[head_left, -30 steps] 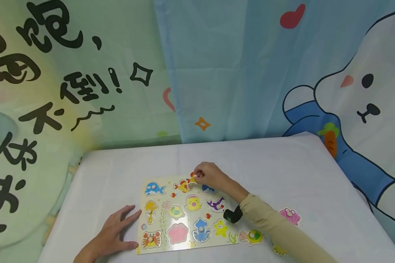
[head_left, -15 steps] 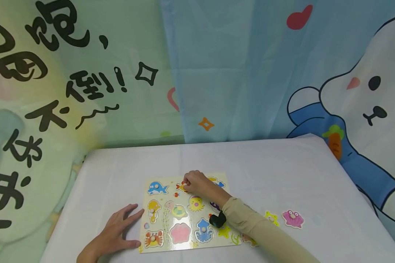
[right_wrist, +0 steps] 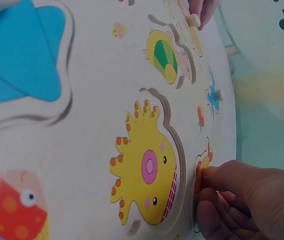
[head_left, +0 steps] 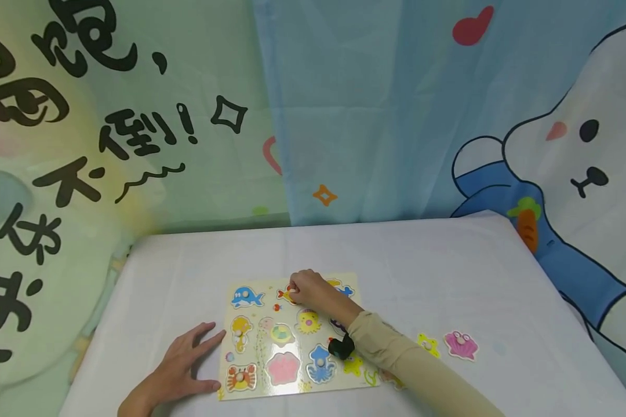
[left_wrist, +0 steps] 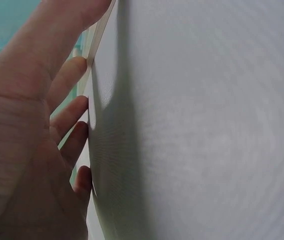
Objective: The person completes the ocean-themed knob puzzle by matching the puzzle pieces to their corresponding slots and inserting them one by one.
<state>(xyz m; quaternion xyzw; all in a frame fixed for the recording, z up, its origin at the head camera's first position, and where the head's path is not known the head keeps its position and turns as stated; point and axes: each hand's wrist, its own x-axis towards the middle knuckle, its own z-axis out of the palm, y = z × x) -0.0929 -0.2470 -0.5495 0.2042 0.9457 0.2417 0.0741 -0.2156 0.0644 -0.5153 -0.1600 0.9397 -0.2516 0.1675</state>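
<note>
A pale wooden knob puzzle board (head_left: 263, 390) with sea animals lies on the white table. My right hand (head_left: 313, 289) pinches the red-and-yellow fish piece (head_left: 284, 294) at the board's top row. In the right wrist view that fish piece (right_wrist: 202, 166) lies at the board surface, partly covered by the fingers; how fully it sits in its recess I cannot tell. My left hand (head_left: 173, 368) lies spread at the board's left side, thumb touching the lower left corner. The left wrist view shows its fingers (left_wrist: 71, 115) extended along the tabletop.
Whale (head_left: 247, 297), seahorse (head_left: 241, 331), crab (head_left: 241, 377) and octopus (head_left: 320, 366) pieces sit in the board. A pink recess (head_left: 282, 369) holds no piece. Right of the board lie a pink shell piece (head_left: 461, 346), a yellow star piece (head_left: 428, 344) and a turtle piece (head_left: 392, 380), partly behind the sleeve.
My right hand has moved left and down from the board's top edge with the fish piece, onto the top row. It has stayed there over the last half second. The left hand keeps its place.
</note>
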